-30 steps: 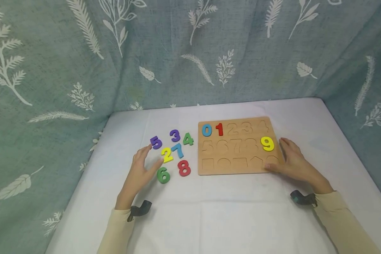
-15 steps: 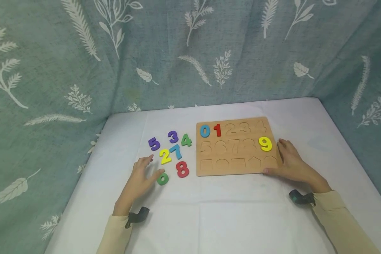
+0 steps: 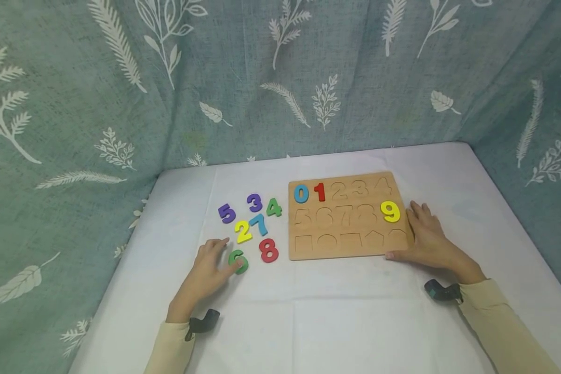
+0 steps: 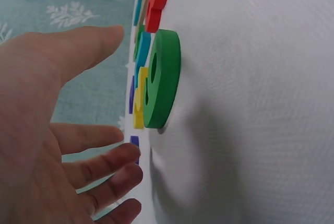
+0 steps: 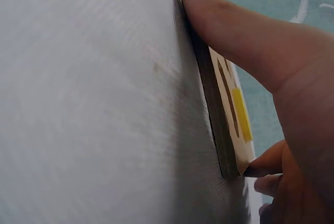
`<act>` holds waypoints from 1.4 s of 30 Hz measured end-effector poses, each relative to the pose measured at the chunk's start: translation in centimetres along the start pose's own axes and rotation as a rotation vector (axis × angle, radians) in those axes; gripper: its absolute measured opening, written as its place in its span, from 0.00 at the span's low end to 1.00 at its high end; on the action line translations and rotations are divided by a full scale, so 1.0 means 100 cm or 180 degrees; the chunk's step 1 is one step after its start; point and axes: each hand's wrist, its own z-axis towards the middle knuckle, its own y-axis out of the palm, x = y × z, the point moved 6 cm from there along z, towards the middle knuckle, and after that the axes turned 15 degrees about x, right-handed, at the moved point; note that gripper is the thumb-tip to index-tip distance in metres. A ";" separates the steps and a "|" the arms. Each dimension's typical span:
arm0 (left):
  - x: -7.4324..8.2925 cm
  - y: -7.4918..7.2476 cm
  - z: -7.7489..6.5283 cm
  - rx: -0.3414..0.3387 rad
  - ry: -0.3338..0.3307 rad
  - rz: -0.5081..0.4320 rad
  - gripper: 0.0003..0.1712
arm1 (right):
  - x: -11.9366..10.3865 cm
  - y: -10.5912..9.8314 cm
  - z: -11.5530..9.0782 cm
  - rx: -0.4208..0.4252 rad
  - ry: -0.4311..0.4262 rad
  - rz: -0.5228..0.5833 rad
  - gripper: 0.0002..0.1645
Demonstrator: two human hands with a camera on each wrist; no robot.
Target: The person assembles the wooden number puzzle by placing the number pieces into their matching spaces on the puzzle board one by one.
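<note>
In the head view, my left hand [image 3: 206, 270] hovers at a green number 6 [image 3: 238, 262], its thumb over the piece and fingers spread. The left wrist view shows a gap between this hand and the green 6 [image 4: 163, 80]. My right hand [image 3: 432, 241] holds the lower right corner of a wooden number puzzle board [image 3: 336, 224], thumb at the near edge, fingers at the right edge. A blue 0 [image 3: 301, 193], a red 1 [image 3: 320, 191] and a yellow 9 [image 3: 390, 212] are on the board. In the right wrist view, the thumb and a fingertip touch the board [image 5: 215, 106].
Left of the board lie a purple 5 [image 3: 226, 213], purple 3 [image 3: 254, 202], green 4 [image 3: 274, 208], blue 7 [image 3: 259, 224], yellow 2 [image 3: 243, 231] and red 8 [image 3: 268, 250]. A white cloth [image 3: 308, 322] covers the table; a green leaf-patterned curtain [image 3: 243, 104] hangs behind.
My left hand has shifted nearer to me, from beside the 5 and 2 to the green 6. The right thumb has slid slightly to the board's near edge. The number pieces stay in place.
</note>
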 end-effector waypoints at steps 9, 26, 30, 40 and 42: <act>-0.003 0.003 -0.006 -0.0040 0.0007 0.0112 0.50 | -0.002 0.004 0.001 -0.0053 0.0005 -0.0101 0.86; -0.002 0.006 -0.010 -0.0070 0.0070 0.0293 0.46 | -0.002 0.004 -0.001 -0.0087 -0.0020 -0.0207 0.86; 0.000 0.004 -0.010 -0.0079 0.0013 0.0267 0.45 | -0.003 0.003 0.000 -0.0120 -0.0021 -0.0192 0.87; 0.003 0.002 -0.008 -0.0007 -0.0021 0.0180 0.41 | -0.001 0.005 0.000 -0.0118 -0.0007 -0.0191 0.86; 0.004 0.002 -0.007 0.0002 -0.0015 0.0166 0.40 | 0.000 0.004 0.000 -0.0120 -0.0002 -0.0187 0.86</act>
